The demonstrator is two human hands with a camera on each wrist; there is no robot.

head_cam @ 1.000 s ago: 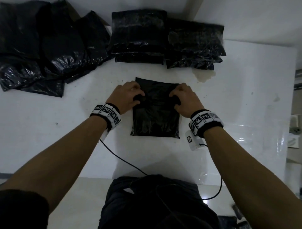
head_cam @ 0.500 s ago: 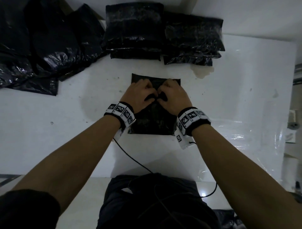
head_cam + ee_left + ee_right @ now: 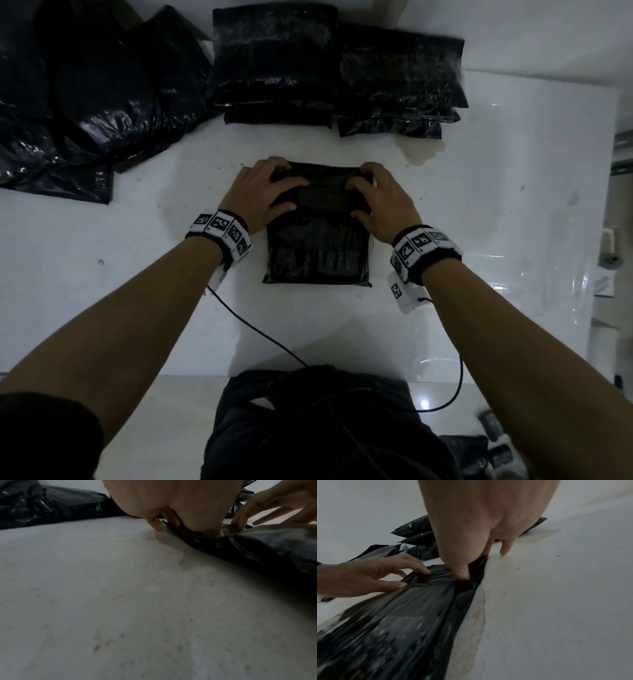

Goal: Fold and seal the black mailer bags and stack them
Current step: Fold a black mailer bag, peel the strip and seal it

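**Desk:** Where does the flat black plastic mailer bag (image 3: 317,240) lie against the grip?

**Photographer:** On the white counter (image 3: 479,212), square to its near edge and roughly midway along it. Both hands sit on the bag's far end, where the flap is folded over. The left hand (image 3: 263,197) takes the far left corner, the right hand (image 3: 380,200) the far right corner.

**Desk:** State of each grip?

**Photographer:** Each is closed on the bag. In the left wrist view the left hand's fingers curl over the far edge with the thumb pressing the top face; the right wrist view shows the right thumb dug into the plastic and the fingers wrapped past the edge. The near half of the bag lies free, untouched.

**Desk:** What surrounds it?

**Photographer:** Along the far edge, two stacks of folded black mailer bags: one (image 3: 274,65) straight beyond the hands, another (image 3: 400,85) just beside it to the right. A loose heap of crumpled black plastic bags (image 3: 85,102) fills the far left corner. A pale yellowish stain (image 3: 423,154) marks the counter between the right stack and the right hand. Nothing lies between the bag and the stacks.
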